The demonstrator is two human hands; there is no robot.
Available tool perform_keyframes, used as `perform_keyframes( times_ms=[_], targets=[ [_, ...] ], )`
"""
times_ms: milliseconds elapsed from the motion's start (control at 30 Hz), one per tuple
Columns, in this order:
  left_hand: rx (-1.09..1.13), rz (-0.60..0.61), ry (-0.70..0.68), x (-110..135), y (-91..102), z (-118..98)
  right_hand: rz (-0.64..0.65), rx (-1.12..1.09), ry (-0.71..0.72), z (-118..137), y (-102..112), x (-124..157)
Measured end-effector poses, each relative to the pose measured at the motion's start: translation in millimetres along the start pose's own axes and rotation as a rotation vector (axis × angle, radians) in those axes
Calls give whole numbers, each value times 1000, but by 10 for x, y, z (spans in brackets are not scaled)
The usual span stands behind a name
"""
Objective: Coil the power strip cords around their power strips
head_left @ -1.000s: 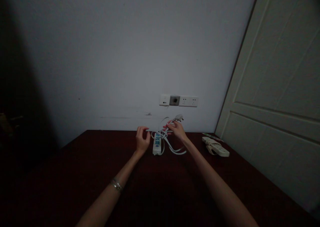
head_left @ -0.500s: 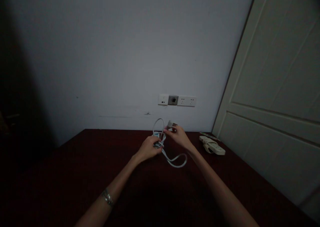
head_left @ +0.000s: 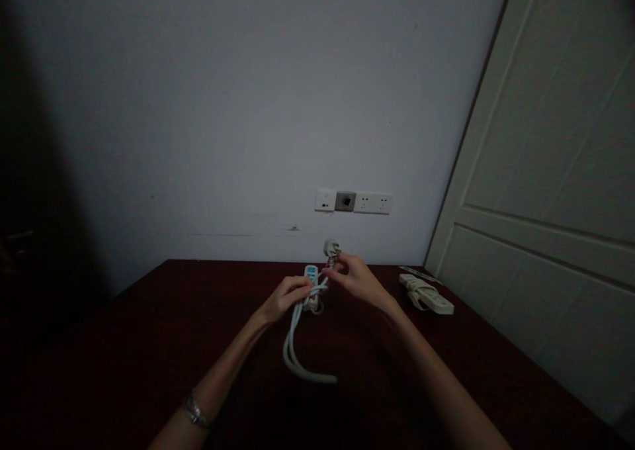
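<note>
A white power strip (head_left: 311, 272) with blue socket faces stands just beyond my left hand (head_left: 288, 296). The fingers of that hand are closed on the white power cord (head_left: 292, 344) where it crosses the strip; whether they also grip the strip I cannot tell. Doubled lengths of cord hang below in a long loop. My right hand (head_left: 354, 278) pinches the cord close under its white plug (head_left: 331, 247), which points up with its metal pins to the right.
A second power strip (head_left: 426, 294), its cord wrapped around it, lies at the right of the dark red table (head_left: 208, 317). Behind it is a thin flat strip (head_left: 419, 275). Wall sockets (head_left: 373, 203) sit above the table's back edge, and a pale panelled door (head_left: 536, 265) stands on the right.
The cord loop has swung from the right of my left hand to below it. The upper loop is gone, the plug has shifted slightly left, and more of the power strip shows.
</note>
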State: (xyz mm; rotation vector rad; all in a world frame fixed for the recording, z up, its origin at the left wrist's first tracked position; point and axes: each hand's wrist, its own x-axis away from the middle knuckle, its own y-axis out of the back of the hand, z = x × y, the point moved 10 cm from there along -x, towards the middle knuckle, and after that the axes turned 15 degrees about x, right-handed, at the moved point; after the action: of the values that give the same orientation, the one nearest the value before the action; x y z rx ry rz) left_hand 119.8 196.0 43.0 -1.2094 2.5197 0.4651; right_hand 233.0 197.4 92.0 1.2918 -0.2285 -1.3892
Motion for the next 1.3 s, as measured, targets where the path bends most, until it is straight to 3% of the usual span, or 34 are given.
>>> perform_keyframes(
  times_ms=[233,400,533,633,767,933,1133,1300],
  targets=[
    [-382,-5,-99,-3,-76,-113,-68,20,-72,-50,-12,61],
    [-630,70,-252,49,-278,-237,53,197,-120,-138,-144,87],
    [-627,12,-389,87,-338,-337,157,232,-104,-173,-303,136],
    [-556,-97,-440,100,-254,-368,203,119,-40,-146,-430,147],
    [-653,-171,-438,79,-194,-348,299,-89,6,-117,-548,141],
    [-637,-233,-372,8,-50,-266,324,-268,65,35,-481,136],
    [-635,-374,-232,-18,210,-131,232,-9,26,107,-547,122],
    [-666,-443,-254,22,270,-208,212,22,69,147,-606,102]
  ],
)
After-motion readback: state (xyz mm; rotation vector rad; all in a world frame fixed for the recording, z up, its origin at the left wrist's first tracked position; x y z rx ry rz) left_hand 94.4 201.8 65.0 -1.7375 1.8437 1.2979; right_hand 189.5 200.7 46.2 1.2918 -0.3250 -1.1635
